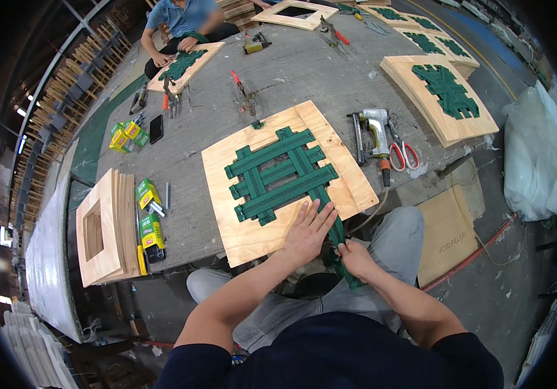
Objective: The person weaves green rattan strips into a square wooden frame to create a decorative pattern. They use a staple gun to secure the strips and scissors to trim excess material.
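A square plywood board (226,238) lies in front of me, its near edge over my lap. Green webbing straps (272,173) cross over and under one another on it around gaps. My left hand (309,230) rests flat near the board's front edge, fingers stretched out, the fingertips on the lowest end of one strap. From there a loose green strap (335,228) runs off the edge toward my lap. My right hand (356,259) is closed around this strap just off the board, and its tail hangs below between my legs.
Right of the board lie a staple gun (377,133) with a hose and red-handled scissors (403,154). Stacked wooden frames (100,227) and green-yellow boxes (150,214) stand left. Webbed boards (444,97) are piled at the right. Across the table a person (184,32) handles another webbed board.
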`<state>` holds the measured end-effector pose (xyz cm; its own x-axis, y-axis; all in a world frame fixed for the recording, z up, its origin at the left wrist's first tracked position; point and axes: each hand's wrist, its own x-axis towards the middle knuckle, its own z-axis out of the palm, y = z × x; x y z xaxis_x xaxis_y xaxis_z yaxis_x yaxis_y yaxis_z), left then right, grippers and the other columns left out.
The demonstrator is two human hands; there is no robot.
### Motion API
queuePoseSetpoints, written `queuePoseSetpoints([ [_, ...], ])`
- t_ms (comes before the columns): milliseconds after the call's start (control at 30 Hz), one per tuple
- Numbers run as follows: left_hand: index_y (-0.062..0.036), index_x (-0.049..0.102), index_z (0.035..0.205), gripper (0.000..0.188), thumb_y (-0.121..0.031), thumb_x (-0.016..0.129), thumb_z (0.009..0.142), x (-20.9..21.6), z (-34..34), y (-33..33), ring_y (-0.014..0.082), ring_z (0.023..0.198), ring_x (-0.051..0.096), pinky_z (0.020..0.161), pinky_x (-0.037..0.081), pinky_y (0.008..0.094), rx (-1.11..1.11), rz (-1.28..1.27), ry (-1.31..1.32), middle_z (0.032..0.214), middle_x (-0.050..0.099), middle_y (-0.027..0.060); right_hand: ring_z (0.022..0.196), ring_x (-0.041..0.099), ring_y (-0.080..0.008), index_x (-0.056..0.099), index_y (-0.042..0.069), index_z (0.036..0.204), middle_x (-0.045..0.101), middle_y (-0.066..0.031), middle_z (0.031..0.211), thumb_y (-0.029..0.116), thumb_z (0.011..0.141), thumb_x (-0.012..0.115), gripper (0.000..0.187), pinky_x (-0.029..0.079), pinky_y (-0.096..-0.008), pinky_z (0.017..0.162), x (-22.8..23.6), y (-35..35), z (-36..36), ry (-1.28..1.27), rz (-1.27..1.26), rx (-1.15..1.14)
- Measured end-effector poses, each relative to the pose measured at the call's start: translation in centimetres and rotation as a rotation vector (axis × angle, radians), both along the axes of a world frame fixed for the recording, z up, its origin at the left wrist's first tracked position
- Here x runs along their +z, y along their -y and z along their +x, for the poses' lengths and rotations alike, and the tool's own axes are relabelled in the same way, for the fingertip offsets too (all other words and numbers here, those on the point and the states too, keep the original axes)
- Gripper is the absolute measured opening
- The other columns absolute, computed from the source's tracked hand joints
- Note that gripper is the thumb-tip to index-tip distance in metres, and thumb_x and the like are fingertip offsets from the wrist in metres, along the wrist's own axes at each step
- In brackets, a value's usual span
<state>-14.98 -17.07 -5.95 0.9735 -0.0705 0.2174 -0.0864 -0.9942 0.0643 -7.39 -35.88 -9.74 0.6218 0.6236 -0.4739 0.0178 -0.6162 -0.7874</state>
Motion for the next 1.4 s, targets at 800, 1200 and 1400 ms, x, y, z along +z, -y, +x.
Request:
queuePoseSetpoints([
  [800, -0.0066, 0.064, 0.137, 0.047, -0.039, 0.042, 0.111, -8.7, 1.8, 3.5, 0.0369, 0.12, 0.063, 0.105, 0.045, 0.0406, 0.263, -1.149, -0.182, 0.128, 0.069, 0.0207, 0.078, 0.062, -0.0275, 0.064, -0.006, 0.108, 0.065, -0.0149, 0.086, 0.021, 0.106, 0.047, 0.032, 0.049, -0.0409, 0.07, -2.0, -2.5, 4.3, -0.131, -0.116, 0.198],
  [1200, -0.0114, 0.061, 0.138, 0.039, -0.036, 0.051, 0.109, -11.4, 2.7, 2.5, 0.0346, 0.127, 0.058, 0.107, 0.046, 0.0425, 0.183, -0.769, 0.023, 0.137, 0.064, 0.0142, 0.096, 0.071, -0.0386, 0.071, 0.003, 0.108, 0.074, -0.0198, 0.1, 0.029, 0.098, 0.063, 0.029, 0.055, -0.047, 0.085, 10.0, -0.4, 13.1, 0.558, 0.011, 0.11],
  [1400, -0.0083, 0.047, 0.15, 0.059, -0.051, 0.042, 0.109, -11.0, 3.2, 2.7, 0.0328, 0.138, 0.049, 0.114, 0.042, 0.0419, 0.17, -0.715, -0.097, 0.153, 0.05, 0.0136, 0.1, 0.073, -0.0396, 0.073, -0.006, 0.11, 0.075, -0.0259, 0.104, 0.042, 0.086, 0.078, 0.055, 0.057, -0.0466, 0.086, 10.9, -6.6, 27.9, 0.726, -0.411, -0.128],
])
